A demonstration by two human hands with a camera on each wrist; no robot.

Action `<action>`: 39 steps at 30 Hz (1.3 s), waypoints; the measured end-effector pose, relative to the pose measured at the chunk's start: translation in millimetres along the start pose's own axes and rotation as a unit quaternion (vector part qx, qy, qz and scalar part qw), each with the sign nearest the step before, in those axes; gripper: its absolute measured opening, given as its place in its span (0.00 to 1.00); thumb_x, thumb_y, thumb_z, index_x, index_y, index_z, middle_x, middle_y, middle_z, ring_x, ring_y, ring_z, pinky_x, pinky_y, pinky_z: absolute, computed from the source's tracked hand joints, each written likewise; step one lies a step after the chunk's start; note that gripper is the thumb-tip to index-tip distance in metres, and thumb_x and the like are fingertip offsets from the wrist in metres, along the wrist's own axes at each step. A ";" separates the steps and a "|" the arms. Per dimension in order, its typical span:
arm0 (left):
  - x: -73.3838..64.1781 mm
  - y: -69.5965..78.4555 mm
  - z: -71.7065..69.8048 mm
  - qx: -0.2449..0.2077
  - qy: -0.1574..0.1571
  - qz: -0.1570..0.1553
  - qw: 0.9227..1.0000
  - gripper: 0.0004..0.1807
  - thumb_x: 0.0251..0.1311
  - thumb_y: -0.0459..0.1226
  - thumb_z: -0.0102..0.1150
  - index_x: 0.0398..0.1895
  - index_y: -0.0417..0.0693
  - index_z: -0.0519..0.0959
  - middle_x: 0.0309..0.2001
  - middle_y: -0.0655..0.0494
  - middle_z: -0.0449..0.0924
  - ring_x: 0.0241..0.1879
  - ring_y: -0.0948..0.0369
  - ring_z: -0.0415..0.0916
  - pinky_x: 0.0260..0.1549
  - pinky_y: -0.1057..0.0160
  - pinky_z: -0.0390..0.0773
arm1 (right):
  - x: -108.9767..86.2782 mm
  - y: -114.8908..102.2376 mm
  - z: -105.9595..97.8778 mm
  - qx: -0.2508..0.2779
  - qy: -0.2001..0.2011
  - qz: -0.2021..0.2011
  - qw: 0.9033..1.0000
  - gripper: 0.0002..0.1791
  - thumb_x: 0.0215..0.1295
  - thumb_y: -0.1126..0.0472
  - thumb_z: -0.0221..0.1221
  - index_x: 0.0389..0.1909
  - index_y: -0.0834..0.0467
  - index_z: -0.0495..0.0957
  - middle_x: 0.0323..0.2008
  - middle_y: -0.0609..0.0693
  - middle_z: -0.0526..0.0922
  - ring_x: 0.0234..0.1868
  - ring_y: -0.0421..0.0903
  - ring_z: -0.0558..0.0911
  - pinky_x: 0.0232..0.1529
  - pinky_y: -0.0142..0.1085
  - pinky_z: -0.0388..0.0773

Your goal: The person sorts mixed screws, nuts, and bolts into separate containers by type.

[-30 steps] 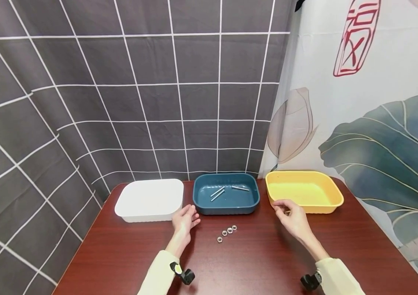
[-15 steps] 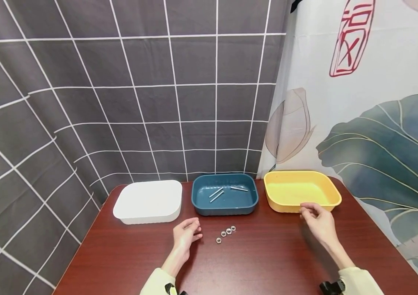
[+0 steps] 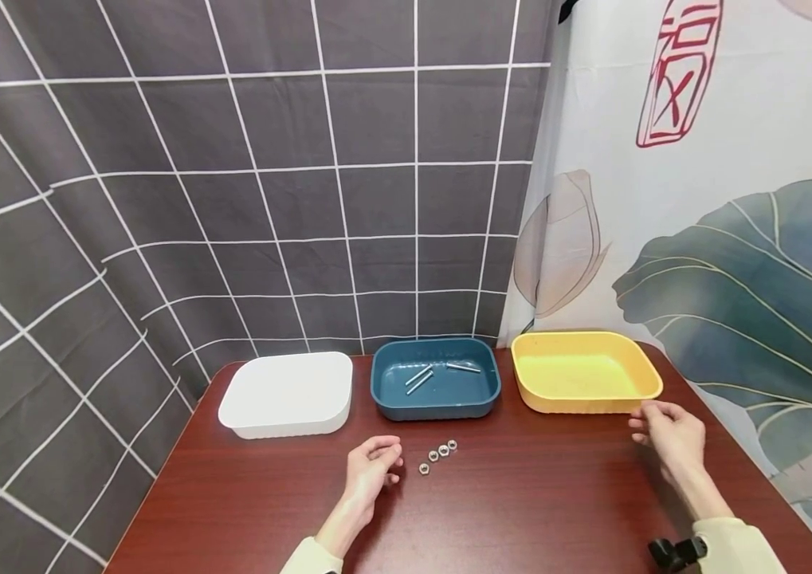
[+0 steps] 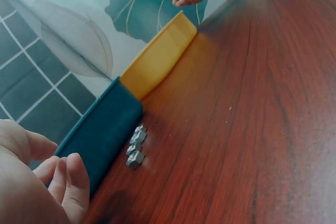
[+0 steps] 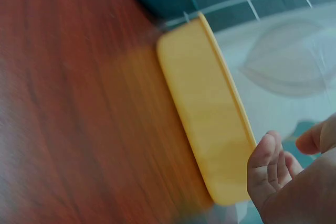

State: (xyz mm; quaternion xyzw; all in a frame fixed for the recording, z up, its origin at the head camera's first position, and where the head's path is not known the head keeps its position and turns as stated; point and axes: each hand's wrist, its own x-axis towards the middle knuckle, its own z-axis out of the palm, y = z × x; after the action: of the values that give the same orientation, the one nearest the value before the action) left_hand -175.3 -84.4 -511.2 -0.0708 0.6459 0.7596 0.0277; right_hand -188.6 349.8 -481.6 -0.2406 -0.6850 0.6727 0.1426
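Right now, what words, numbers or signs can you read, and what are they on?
Red sign on the white cloth: stylised strokes, one like an "X" in a box; its top is cut off, and I can't read it.
White box, blue tray, yellow tray: no writing shows.
Nuts: too small to tell.

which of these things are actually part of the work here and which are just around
Likely part of the work:
four metal nuts, left hand beside them
three metal rods in the blue tray
yellow tray, right hand near it
white container, less surely

Just around:
grid cloth
leaf-print cloth
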 end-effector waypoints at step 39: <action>-8.1 -22.8 16.9 0.204 0.050 0.130 0.969 0.14 0.50 0.26 0.71 0.43 0.38 0.85 0.34 0.52 0.84 0.32 0.61 0.82 0.31 0.70 0.81 | 72.5 -7.3 -40.7 0.079 -0.067 0.125 0.987 0.04 0.73 0.67 0.53 0.45 0.61 0.71 0.21 0.47 0.82 0.22 0.42 0.85 0.29 0.35 0.86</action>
State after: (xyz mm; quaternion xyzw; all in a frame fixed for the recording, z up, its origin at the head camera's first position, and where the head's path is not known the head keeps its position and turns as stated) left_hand -165.4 -63.5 -529.6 -0.0172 0.7917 0.6041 -0.0895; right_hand -229.6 422.4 -481.5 -0.2669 -0.6019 0.7520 0.0301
